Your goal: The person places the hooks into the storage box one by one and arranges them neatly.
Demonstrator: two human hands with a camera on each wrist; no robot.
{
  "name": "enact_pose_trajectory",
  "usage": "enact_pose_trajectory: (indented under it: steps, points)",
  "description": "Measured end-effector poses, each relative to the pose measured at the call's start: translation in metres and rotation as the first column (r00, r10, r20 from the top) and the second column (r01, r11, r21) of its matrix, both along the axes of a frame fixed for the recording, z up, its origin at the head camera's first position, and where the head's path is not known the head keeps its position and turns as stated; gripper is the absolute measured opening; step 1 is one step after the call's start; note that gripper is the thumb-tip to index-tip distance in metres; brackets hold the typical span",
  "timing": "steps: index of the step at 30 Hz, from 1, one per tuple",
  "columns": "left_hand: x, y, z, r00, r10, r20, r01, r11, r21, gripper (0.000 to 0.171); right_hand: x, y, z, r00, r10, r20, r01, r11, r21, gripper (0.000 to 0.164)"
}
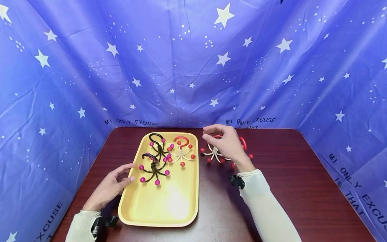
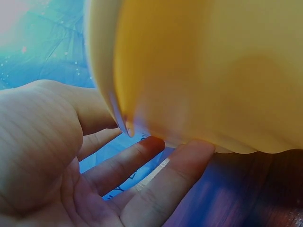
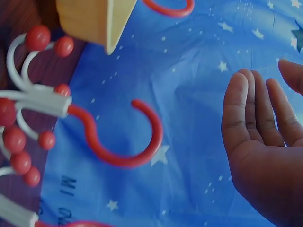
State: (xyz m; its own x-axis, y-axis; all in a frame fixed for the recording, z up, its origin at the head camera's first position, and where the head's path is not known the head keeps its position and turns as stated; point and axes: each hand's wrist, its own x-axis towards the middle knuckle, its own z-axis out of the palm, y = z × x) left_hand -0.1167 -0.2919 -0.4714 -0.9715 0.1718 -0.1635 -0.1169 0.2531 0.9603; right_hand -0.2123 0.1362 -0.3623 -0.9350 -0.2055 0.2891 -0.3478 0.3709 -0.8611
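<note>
My left hand [image 1: 113,185] grips the left rim of a yellow tray [image 1: 160,223], thumb over the edge; in the left wrist view other fingertips [image 2: 196,153] touch its underside. Inside the tray, toward the far end, lie two black claw hooks [image 1: 155,168] with magenta ball tips and one white claw hook [image 1: 180,154] with a red hook and red balls. My right hand [image 1: 228,144] hovers beyond the tray's right side, fingers loosely bent and holding nothing. Below it are two more white claw hooks [image 3: 45,101], partly hidden by the hand in the head view.
The tray stands on a dark red-brown table [image 1: 287,188]. A blue curtain [image 1: 181,67] with white stars and printed words surrounds the table at the back and sides. Black wrist straps [image 1: 238,181] sit on both sleeves.
</note>
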Motion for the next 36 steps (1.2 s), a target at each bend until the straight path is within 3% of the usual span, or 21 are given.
enact_pose_trajectory:
  steps: [18, 36]
  points:
    - [0.000, 0.001, -0.003, 1.000, 0.002, 0.008, -0.002, 1.000, 0.006, 0.061, -0.016, 0.051, -0.021, 0.988, -0.153, -0.010, 0.153, 0.987, 0.050, 0.027]
    - [0.001, 0.000, -0.002, 1.000, 0.008, 0.009, -0.008, 1.000, -0.026, 0.059, -0.022, 0.056, -0.047, 0.981, -0.188, 0.039, 0.180, 0.971, 0.156, 0.029]
